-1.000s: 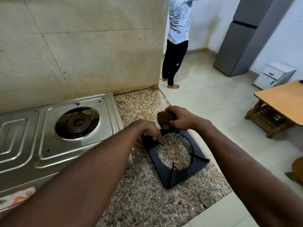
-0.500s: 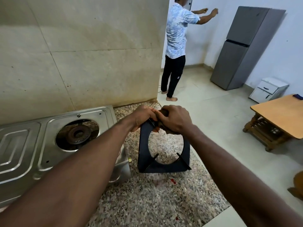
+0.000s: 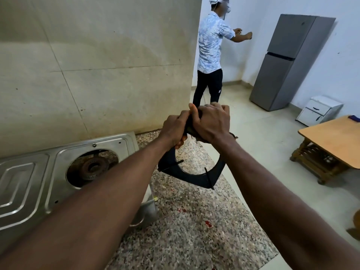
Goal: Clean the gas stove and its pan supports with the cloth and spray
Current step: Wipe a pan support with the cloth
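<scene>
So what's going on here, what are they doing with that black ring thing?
A person is cleaning a gas stove. Both hands hold its black pan support up in the air above the speckled counter. The left hand has a grip on the top edge, and the right hand presses a dark cloth against it there. The burner on the stove sits bare. Another person stands farther back, near the fridge.

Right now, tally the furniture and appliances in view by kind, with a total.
Gas stove: 1
Refrigerator: 1
White drawer unit: 1
Wooden table: 1
Total: 4
</scene>
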